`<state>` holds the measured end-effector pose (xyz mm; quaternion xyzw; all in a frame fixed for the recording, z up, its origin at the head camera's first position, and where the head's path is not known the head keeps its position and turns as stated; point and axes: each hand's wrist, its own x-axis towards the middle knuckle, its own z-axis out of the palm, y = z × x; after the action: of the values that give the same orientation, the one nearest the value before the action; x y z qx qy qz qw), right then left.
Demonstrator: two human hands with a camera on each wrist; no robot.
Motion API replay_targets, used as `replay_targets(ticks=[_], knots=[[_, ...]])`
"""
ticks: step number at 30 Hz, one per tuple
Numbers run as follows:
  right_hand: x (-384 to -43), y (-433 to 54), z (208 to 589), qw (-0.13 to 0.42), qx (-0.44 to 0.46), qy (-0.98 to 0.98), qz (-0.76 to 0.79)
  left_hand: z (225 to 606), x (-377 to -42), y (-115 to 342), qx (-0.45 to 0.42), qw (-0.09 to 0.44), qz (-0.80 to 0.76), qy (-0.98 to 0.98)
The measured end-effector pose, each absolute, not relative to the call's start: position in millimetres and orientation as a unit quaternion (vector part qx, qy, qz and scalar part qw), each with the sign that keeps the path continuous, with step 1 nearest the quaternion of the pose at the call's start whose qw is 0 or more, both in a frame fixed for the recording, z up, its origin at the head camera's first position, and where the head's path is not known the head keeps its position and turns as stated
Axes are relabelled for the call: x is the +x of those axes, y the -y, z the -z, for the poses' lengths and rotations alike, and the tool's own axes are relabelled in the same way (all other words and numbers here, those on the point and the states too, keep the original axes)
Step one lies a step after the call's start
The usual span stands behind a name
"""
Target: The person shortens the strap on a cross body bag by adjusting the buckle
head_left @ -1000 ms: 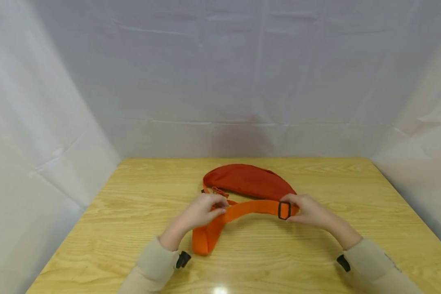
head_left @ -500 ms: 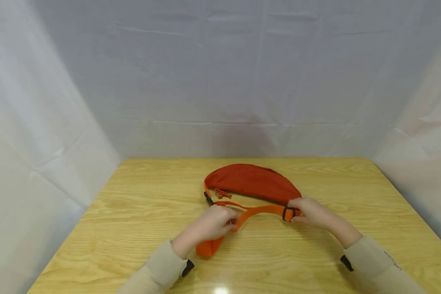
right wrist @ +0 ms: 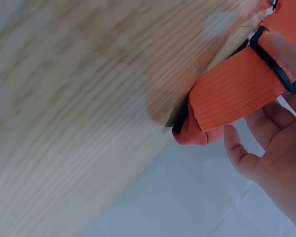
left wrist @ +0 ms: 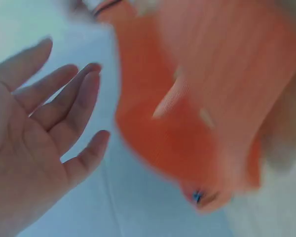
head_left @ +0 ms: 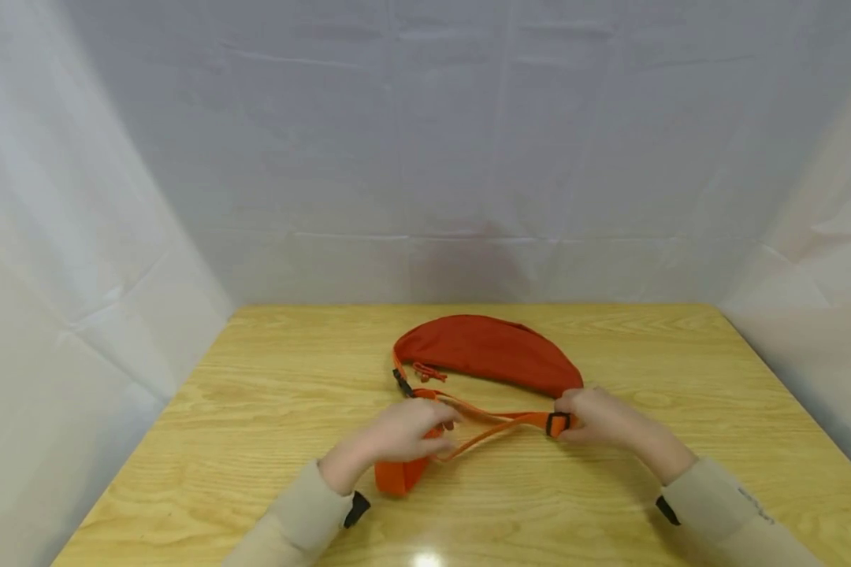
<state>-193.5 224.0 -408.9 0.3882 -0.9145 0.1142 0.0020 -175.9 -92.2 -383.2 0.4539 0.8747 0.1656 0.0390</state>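
Note:
A red waist bag (head_left: 485,354) with a long orange strap (head_left: 394,478) lies on the wooden table. In the head view my left hand (head_left: 406,431) is over the strap's folded left part. Its fingers are spread, and the left wrist view shows a gap between the fingertips (left wrist: 99,140) and the blurred strap (left wrist: 143,74). My right hand (head_left: 605,417) grips the strap beside its black slider (right wrist: 270,60), at the bag's right end. From the right wrist, fingers show behind the webbing, with the strap hanging in a bend below the slider.
A black buckle (head_left: 403,384) joins the strap at the bag's left end. Next to it lies a thin red cord (head_left: 429,372). The table (head_left: 269,409) has white sheeting (head_left: 468,157) behind and at both sides.
My left hand has let go of the strap and moved slightly right and nearer. The strap's middle has slackened and turned on edge. My right hand, still holding, has shifted slightly right.

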Motion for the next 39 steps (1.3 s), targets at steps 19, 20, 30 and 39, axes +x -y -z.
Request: replay_targets(ticks=[19,20,30,39], knots=[[-177,-199,399,0.075,0.293,0.949,-0.085,399,-226,141,0.322,-0.041,-0.200,-0.924],[-176,-197,400,0.068,0.288,0.952,-0.084,401,-228,140,0.327,-0.040,-0.191,-0.925],[-177,-192,407,0.009,0.281,0.953,-0.111,408,-233,124,0.365,-0.018,-0.109,-0.924],[-178,-194,406,0.003,0.273,0.952,-0.140,413,-238,119,0.347,0.013,-0.088,-0.934]])
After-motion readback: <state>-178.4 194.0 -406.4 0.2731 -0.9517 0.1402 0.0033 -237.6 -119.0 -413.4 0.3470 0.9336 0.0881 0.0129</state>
